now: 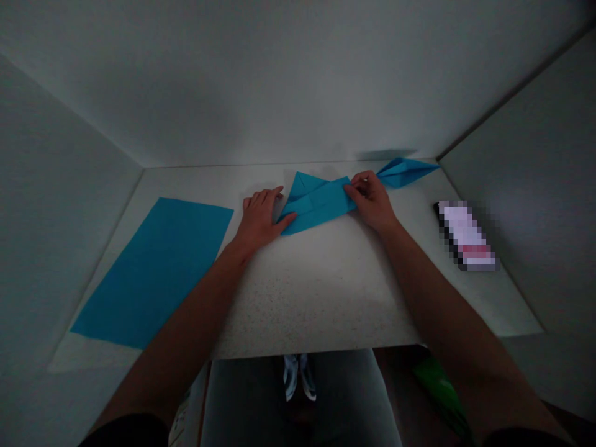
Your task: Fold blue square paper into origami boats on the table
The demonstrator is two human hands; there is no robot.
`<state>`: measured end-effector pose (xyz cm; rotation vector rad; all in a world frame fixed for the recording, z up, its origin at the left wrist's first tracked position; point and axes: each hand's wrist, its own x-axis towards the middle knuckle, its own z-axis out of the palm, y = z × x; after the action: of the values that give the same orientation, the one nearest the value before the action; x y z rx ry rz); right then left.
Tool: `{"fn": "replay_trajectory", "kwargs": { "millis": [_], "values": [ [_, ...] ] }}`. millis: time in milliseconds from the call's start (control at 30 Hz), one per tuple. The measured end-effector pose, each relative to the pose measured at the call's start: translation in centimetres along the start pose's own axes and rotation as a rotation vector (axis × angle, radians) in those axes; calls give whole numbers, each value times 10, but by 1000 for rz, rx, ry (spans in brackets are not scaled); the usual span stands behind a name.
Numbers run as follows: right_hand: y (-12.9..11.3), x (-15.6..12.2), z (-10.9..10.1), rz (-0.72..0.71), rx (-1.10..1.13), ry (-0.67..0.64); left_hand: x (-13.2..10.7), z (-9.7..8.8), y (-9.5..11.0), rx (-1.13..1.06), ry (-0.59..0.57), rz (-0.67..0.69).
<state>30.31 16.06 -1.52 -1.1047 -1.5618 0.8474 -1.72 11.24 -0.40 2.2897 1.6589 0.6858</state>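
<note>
A partly folded blue paper lies on the white table in front of me. My left hand rests flat on its left end, fingers stretched out, thumb on the paper's lower edge. My right hand pinches the paper's right end with curled fingers. A finished blue paper plane lies just behind my right hand near the back wall.
A flat blue sheet lies on the left part of the table. A phone with a lit screen lies at the right, near the side wall. Walls close the table on three sides. A green object is below the table's front edge.
</note>
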Motion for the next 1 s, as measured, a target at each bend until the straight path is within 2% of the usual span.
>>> {"fn": "replay_trajectory", "kwargs": {
  "millis": [100, 233, 367, 500, 567, 633, 767, 867, 1000],
  "values": [
    [0, 3, -1, -28, 126, 37, 2, 3, -6, -69, 11, -25],
    [-2, 3, -4, -80, 135, 75, 5, 5, -13, -163, 72, -15],
    [-6, 2, -8, -117, 4, 74, 6, -1, -13, -215, 188, 108],
    [-10, 0, -17, -181, -240, 45, 4, -8, -9, -119, 238, 220],
    [-10, 0, -23, -220, -382, -19, 3, -9, -10, -79, 185, 246],
    [-9, 1, -27, -251, -477, -122, 3, -9, -14, -76, 79, 284],
    [-3, 2, -30, -254, -490, -276, 3, -10, -23, -111, -117, 326],
    [-2, 2, -30, -221, -452, -323, 2, -12, -25, -148, -195, 324],
    [-6, 0, -36, -184, -438, -348, 3, -16, -26, -222, -226, 330]
  ]
}}
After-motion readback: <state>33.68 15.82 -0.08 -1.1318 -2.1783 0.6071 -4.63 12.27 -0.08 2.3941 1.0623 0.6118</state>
